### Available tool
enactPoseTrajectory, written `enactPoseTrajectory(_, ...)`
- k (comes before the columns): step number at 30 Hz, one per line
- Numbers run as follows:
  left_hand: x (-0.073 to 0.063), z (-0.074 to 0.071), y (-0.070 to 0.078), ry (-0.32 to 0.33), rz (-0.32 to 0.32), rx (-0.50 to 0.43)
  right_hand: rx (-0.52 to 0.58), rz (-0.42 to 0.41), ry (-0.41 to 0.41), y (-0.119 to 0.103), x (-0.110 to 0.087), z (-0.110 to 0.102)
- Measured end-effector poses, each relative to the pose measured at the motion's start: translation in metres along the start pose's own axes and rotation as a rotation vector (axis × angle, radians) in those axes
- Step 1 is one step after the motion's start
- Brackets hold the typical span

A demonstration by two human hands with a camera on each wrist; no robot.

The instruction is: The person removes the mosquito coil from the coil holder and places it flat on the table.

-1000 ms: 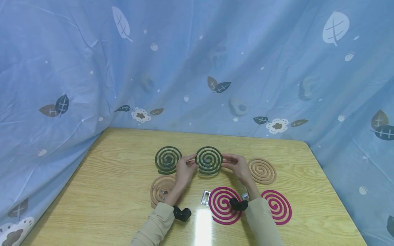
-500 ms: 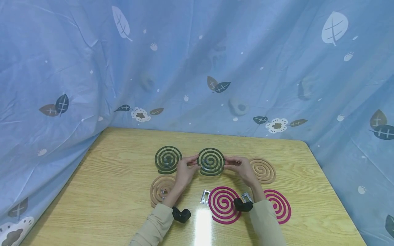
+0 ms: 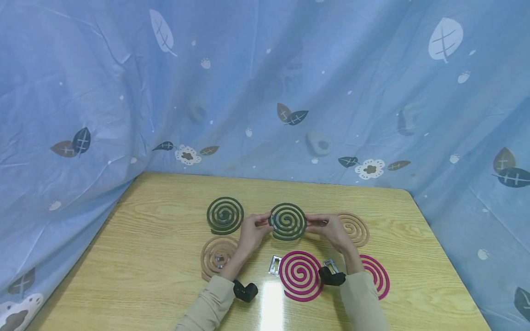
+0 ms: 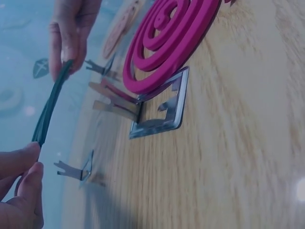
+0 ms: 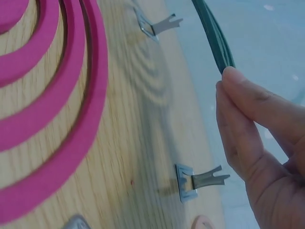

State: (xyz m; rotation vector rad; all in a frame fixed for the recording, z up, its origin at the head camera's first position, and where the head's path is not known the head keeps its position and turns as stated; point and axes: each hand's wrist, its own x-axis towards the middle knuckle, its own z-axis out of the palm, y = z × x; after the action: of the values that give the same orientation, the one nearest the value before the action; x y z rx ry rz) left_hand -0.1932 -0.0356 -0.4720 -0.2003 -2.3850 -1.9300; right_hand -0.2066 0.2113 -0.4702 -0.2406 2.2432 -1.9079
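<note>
A dark green mosquito coil (image 3: 287, 221) is held raised above the table between both hands. My left hand (image 3: 253, 231) pinches its left edge with thumb and fingers. On the opposite edge, my right hand (image 3: 333, 231) pinches it the same way. Both wrist views show the coil edge-on, as a thin green band (image 4: 50, 107) clear of the wood. Below it in the right wrist view stand two small metal coil stands (image 5: 187, 183) with forked upright tabs. Nearer the person lies a pink coil (image 3: 302, 274), with another metal stand (image 4: 178, 107) beside it.
A second green coil (image 3: 225, 214) and a tan coil (image 3: 205, 257) lie left of the hands. Right of them are another tan coil (image 3: 350, 228) and a pink coil (image 3: 387, 281), partly covered by the right arm. A blue patterned curtain (image 3: 232, 92) hangs behind the wooden table (image 3: 157, 239).
The held green coil has shifted right and slightly toward the person, both hands moving with it. The coils on the table have stayed put.
</note>
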Motion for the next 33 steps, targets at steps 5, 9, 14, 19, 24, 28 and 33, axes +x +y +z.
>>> enactPoseTrajectory(5, 0.000, 0.005, 0.000, -0.029, -0.023, -0.032, 0.011, 0.027, 0.009, -0.003, -0.005, -0.004)
enactPoseTrajectory(9, 0.000, 0.008, -0.002, -0.045, -0.051, -0.060, -0.003, 0.062, 0.013, -0.004, -0.008, -0.006)
enactPoseTrajectory(14, 0.000, 0.011, -0.003, -0.050, -0.073, -0.075, -0.012, 0.090, 0.010, -0.002, -0.011, -0.009)
enactPoseTrajectory(19, 0.001, 0.014, -0.003, -0.037, -0.075, -0.072, -0.018, 0.119, 0.009, -0.002, -0.013, -0.012)
enactPoseTrajectory(24, 0.002, 0.017, -0.003, -0.032, -0.080, -0.082, -0.016, 0.120, 0.001, 0.000, -0.016, -0.013)
enactPoseTrajectory(28, 0.002, 0.020, -0.004, -0.036, -0.082, -0.113, 0.011, 0.103, 0.007, 0.002, -0.019, -0.014)
enactPoseTrajectory(33, 0.004, 0.025, -0.005, -0.035, -0.091, -0.106, 0.055, 0.077, 0.034, 0.005, -0.020, -0.013)
